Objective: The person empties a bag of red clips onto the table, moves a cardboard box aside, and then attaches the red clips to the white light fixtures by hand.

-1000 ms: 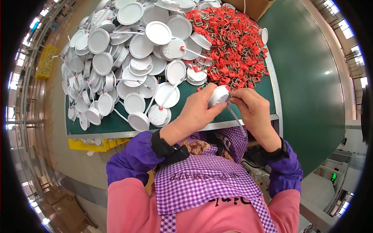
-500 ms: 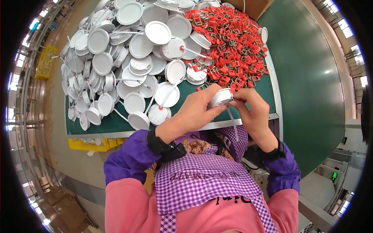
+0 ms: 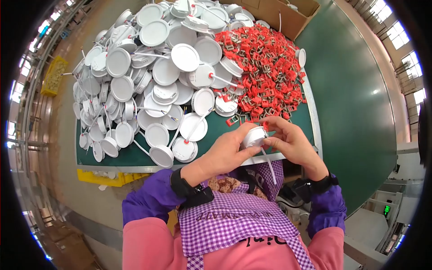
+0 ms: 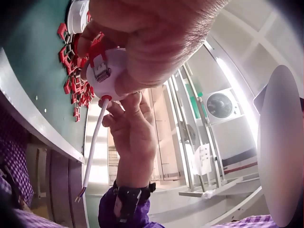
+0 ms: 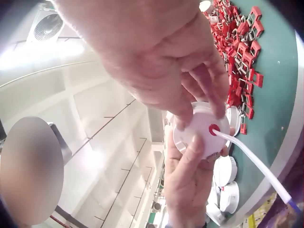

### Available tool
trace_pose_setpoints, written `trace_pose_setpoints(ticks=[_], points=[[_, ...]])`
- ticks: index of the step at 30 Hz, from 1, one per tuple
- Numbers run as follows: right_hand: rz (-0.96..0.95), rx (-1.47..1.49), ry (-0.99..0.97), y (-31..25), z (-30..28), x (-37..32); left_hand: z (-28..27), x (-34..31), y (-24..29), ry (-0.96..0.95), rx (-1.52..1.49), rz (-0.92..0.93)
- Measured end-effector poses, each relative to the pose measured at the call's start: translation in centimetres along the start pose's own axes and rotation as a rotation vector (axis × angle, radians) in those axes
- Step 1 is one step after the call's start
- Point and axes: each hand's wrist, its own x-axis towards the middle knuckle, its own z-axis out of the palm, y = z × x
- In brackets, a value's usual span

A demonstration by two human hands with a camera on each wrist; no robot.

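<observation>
- Our left grip point(image 3: 227, 150) is curled round a small white lamp housing point(image 3: 253, 136), thumb and fingers wrapped on its rim, so it's closed snug on that.
- Our right grip point(image 3: 290, 141) comes in from the other side. Its fingertips point(image 5: 211, 102) are bent and pinch the same housing at the edge, next to the red grommet point(image 5: 213, 128).
- The housing sits in the air between both grips, just above the near edge of the green desk point(image 3: 274, 120) and close to our chest.
- A white cable point(image 3: 268, 164) comes out of the grommet and hangs down over our checked apron point(image 3: 234, 216).
- In the left wrist view a red spring clip point(image 4: 97, 52) sits on the side of the housing, right under our left fingers.
- Behind the grips there's a big heap of red clips point(image 3: 265, 67), and left of it a much bigger heap of white housings point(image 3: 153, 81), many with cables.
- A cardboard box point(image 3: 288, 13) stands at the far end of the desk.
</observation>
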Motion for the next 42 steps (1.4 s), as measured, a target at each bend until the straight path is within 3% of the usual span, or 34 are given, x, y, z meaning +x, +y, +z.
trace_pose_setpoints(ticks=[2, 4, 6, 8, 9, 11, 12, 14, 16, 19, 20, 21, 22, 23, 26, 29, 34, 42], points=[[0.0, 0.071, -0.026, 0.2, -2.0, 1.3, 0.1, 0.1, -0.3, 0.257, 0.192, 0.33], [-0.027, 0.113, 0.14, -0.5, -5.2, 3.2, -1.4, -1.0, 1.3, 0.319, 0.221, 0.26], [-0.179, 0.064, 0.272, -2.6, -10.2, 5.8, -3.8, -2.5, 1.7, 0.317, 0.189, 0.279], [-0.373, 0.233, 0.551, -7.0, -12.9, 8.4, -5.3, -3.6, 1.4, 0.415, 0.263, 0.322], [-0.594, 0.386, 0.421, -6.5, -17.5, 10.5, -6.0, -4.3, 0.9, 0.525, 0.298, 0.328], [-0.55, 0.453, 0.428, -9.1, -21.0, 12.3, -7.2, -5.9, 0.3, 0.704, 0.403, 0.335], [-0.544, 0.471, 0.415, -9.4, -20.2, 12.3, -7.6, -6.5, 0.1, 0.763, 0.455, 0.341], [-0.498, 0.1, 0.375, -9.8, -17.1, 10.6, -8.3, -7.7, -1.0, 0.849, 0.478, 0.346], [-0.307, -0.129, 0.279, -8.6, -11.4, 8.3, -8.6, -9.5, -2.2, 1.011, 0.498, 0.251], [-0.185, -0.405, 0.144, -4.1, -5.3, 6.0, -8.6, -11.8, -3.9, 1.049, 0.559, 0.229], [-0.254, -0.488, 0.144, -2.5, -3.6, 5.3, -8.4, -12.4, -4.5, 1.082, 0.617, 0.229], [-0.1, -0.482, 0.09, -2.2, -2.1, 4.5, -8.2, -13.6, -5.7, 1.073, 0.676, 0.164], [-0.183, -0.559, 0.084, -1.0, -1.1, 4.1, -7.6, -14.4, -6.6, 1.062, 0.665, 0.169], [-0.151, -0.498, 0.093, -0.2, 0.0, 4.0, -6.9, -15.0, -7.4, 1.076, 0.651, 0.128], [-0.4, -0.874, 0.104, 1.4, 1.9, 4.4, -4.9, -15.3, -8.8, 1.056, 0.601, 0.001], [-0.434, -1.05, 0.003, 1.7, 3.3, 5.6, -4.0, -14.1, -8.9, 1.03, 0.79, 0.03], [-0.454, -1.209, -0.037, 1.5, 4.7, 7.4, -4.0, -12.9, -8.1, 1.046, 0.788, -0.055], [-0.425, -1.216, -0.071, 1.8, 5.0, 8.3, -4.2, -14.2, -7.7, 1.127, 0.638, 0.161]])
